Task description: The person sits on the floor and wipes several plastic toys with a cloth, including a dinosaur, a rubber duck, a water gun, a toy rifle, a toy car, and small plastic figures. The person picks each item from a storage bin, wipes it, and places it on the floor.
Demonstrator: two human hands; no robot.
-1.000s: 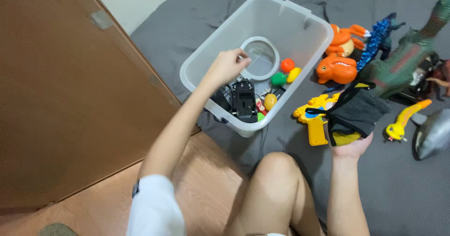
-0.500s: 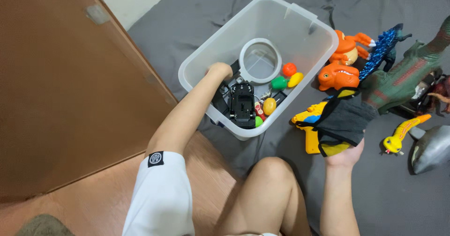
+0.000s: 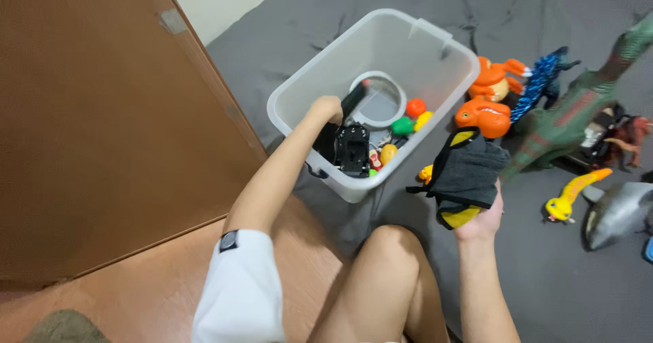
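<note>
**Both hands busy at the toy bin**

The left hand (image 3: 328, 109) reaches into the clear plastic bin (image 3: 435, 50), fingers closed around a black stick-like piece (image 3: 353, 100), possibly a handle, just above a black toy car (image 3: 352, 150). The right hand (image 3: 480, 219) grips a dark grey and yellow cloth bundle (image 3: 468, 176) over the grey sheet (image 3: 578, 275), near an orange toy creature (image 3: 484, 115).

A brown door (image 3: 102, 132) fills the left of the frame. At right, on grey bedding (image 3: 578, 275), lie two orange toys (image 3: 484, 115), a blue dinosaur (image 3: 541, 84), a green dinosaur (image 3: 578, 111), a yellow snake (image 3: 568, 197) and a grey shark (image 3: 615, 210).
</note>
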